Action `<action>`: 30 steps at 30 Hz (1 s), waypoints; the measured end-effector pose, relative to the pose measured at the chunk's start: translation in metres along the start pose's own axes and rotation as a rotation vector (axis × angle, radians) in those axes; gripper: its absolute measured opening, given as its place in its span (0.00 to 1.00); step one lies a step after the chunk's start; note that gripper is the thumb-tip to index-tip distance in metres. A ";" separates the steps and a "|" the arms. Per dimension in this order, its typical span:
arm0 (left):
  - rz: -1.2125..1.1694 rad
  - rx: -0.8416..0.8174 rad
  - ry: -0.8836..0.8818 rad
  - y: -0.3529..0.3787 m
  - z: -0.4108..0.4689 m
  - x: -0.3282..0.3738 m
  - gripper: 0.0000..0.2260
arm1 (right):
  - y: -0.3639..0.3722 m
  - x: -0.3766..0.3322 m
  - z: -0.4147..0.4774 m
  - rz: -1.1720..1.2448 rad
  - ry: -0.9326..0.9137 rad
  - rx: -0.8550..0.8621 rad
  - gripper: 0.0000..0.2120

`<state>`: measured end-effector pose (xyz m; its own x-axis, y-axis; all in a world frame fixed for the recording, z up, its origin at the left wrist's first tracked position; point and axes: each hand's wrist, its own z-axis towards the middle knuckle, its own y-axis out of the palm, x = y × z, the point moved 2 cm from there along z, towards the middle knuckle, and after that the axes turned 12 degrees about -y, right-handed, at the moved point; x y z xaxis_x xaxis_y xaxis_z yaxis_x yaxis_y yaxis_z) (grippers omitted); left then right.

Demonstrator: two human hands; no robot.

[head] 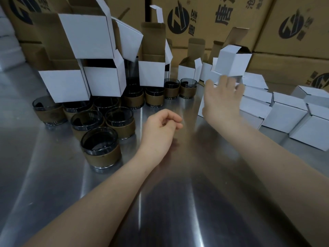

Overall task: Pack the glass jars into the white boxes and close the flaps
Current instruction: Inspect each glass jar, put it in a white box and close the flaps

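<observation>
Now the right hand (223, 97) is stretched forward over the metal table (178, 202) with its fingers spread wide and holding nothing; it is blurred, and its fingertips lie just under a tilted white box (231, 61) that sits on top of the pile at the right, though I cannot tell whether they touch it. The left hand (161, 127) hangs over the middle of the table with its fingers loosely curled and nothing in them. The glass jars (117, 120), each with a brown band round it, stand upright and close together on the left side of the table, and the nearest jar (100, 148) is just beside the left forearm. Behind and partly over them are the open white boxes (64, 84), stacked unevenly with their flaps up. The closed white boxes (284, 114) lie packed side by side at the right. Brown cartons (213, 20) with dark printing line the back.
</observation>
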<state>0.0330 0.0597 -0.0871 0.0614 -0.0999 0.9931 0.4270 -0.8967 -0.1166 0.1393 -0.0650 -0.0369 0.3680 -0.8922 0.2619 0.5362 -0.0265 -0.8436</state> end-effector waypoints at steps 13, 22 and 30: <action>-0.045 0.155 -0.029 -0.007 0.000 0.001 0.12 | 0.026 -0.077 0.034 0.773 -0.142 -0.182 0.22; 0.018 0.202 0.047 -0.007 0.001 0.001 0.12 | 0.022 -0.063 0.016 0.940 -0.128 0.040 0.06; 0.185 0.234 0.023 -0.008 0.006 -0.001 0.28 | 0.018 -0.046 -0.025 1.181 -0.051 0.188 0.08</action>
<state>0.0346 0.0697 -0.0871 0.1378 -0.2648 0.9544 0.6067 -0.7391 -0.2926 0.1131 -0.0355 -0.0757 0.7354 -0.3020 -0.6066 -0.0521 0.8673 -0.4951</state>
